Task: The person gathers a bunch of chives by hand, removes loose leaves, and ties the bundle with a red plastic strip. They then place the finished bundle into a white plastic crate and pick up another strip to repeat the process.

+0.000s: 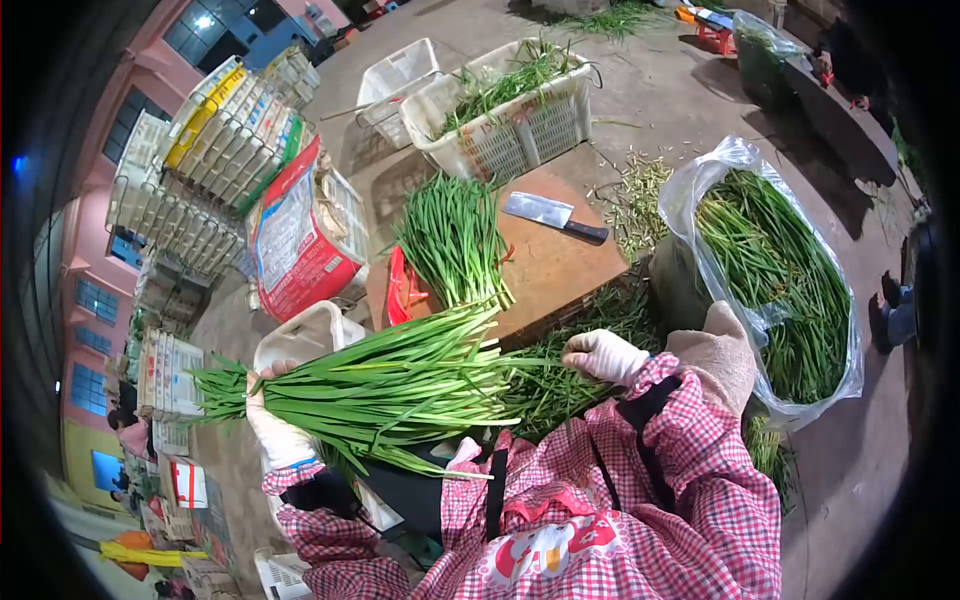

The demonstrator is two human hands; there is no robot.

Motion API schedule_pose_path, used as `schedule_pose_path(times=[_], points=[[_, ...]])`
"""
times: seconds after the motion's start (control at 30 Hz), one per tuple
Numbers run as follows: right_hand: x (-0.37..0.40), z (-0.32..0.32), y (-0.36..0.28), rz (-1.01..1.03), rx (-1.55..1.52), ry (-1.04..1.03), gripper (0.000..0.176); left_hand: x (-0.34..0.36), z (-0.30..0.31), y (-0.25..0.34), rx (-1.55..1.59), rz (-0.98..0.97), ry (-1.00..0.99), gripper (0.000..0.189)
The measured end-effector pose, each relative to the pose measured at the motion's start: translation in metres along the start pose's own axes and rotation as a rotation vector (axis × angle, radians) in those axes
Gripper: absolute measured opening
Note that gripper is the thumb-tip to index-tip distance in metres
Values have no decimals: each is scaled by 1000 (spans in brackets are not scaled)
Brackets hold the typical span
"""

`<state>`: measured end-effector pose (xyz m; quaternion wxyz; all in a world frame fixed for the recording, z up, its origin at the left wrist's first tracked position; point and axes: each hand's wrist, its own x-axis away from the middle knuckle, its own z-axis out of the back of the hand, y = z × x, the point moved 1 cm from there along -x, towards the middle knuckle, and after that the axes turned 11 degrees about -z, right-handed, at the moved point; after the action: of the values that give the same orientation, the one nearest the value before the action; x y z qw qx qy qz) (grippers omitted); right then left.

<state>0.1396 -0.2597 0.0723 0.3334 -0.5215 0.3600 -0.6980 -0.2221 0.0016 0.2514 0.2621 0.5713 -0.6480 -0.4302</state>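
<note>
My left hand (275,420), in a white glove, is closed around the leafy end of a large bunch of green chives (400,380). The pale cut ends of the bunch point right, towards my other hand. My right hand (607,358), also gloved, is pinched closed beside those ends, with a thin chive leaf running to its fingertips. Beyond the bunch, a neat pile of chives (455,240) lies on a brown board (565,270). A cleaver (550,212) with a dark handle rests flat on that board. Red strips (398,285) lie at the pile's left side.
Loose trimmings (565,385) are heaped below the board. A plastic-lined bag of chives (770,270) stands at right. Behind the board is a white crate (530,125) with greens; a red-and-white sack (290,240) and stacked crates (215,140) are at left. Cut stem ends (640,195) litter the floor.
</note>
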Motion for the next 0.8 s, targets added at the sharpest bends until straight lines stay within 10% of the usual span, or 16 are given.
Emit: schedule_pose_path(times=[0.33,0.53,0.63,0.8], points=[[41,-9,-50,376,143,151,65,2,7,-3,74,8,53,28],[38,-50,-84,781,100,146,44,-2,12,-16,83,41,36,30],[30,-48,-61,617,-64,-224,32,-11,24,-25,81,63,101,28],[51,11,-6,153,432,3,31,-22,48,-25,134,57,96,24]])
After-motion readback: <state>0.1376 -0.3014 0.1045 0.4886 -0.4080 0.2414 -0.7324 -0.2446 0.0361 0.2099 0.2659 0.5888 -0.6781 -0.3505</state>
